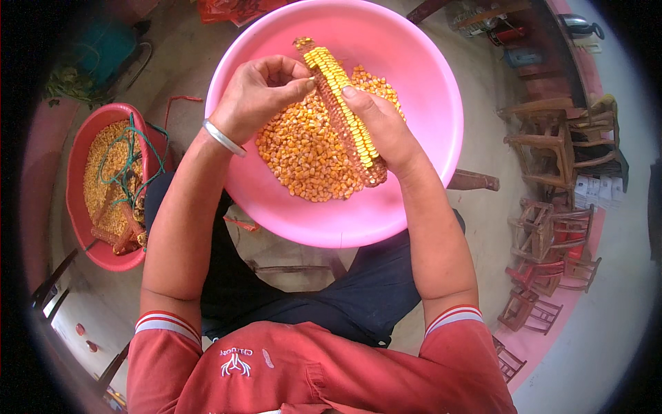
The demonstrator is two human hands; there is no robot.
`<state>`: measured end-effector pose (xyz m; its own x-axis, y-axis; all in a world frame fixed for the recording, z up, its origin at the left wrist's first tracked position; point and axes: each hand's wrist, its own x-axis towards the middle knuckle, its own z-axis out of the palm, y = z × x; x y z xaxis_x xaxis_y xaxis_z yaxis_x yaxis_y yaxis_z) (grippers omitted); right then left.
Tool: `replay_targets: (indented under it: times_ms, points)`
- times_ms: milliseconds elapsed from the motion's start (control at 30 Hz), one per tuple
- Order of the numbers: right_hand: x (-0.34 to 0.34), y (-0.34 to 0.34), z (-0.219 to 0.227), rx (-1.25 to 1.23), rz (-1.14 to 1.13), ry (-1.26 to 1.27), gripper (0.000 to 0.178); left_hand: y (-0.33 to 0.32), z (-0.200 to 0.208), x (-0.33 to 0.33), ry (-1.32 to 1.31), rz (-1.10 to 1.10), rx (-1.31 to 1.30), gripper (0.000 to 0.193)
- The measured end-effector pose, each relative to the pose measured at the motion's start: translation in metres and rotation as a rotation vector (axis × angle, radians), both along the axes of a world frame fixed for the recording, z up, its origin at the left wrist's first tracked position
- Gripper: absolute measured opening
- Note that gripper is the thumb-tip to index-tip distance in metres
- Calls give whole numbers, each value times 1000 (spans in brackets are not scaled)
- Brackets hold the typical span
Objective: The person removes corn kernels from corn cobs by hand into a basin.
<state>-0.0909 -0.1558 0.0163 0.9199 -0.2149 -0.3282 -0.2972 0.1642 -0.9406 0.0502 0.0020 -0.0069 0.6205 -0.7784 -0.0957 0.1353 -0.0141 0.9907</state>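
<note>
A half-shelled corn cob lies slanted over a big pink plastic basin on my lap. My right hand grips the cob along its lower part. My left hand, with a silver bangle at the wrist, presses its thumb against the yellow kernels near the cob's upper end. A heap of loose orange-yellow kernels fills the middle of the basin under both hands.
A red basin at my left holds kernels, bare cobs and a tangle of green string. Several small wooden chairs stand stacked at the right. A dark blue object sits on the floor at the upper left.
</note>
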Motion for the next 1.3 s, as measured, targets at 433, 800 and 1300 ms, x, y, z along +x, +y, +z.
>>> replay_targets:
  times_ms: [433, 800, 1300]
  points:
    - [-6, -6, -8, -257, 70, -51, 51, -2, 8, -2, 213, 73, 127, 31]
    - [-5, -3, -8, -180, 31, -64, 49, -5, 3, -8, 242, 78, 16, 17]
    - [-5, -2, -4, -169, 63, -43, 49, -1, 3, 3, 257, 111, 31, 28]
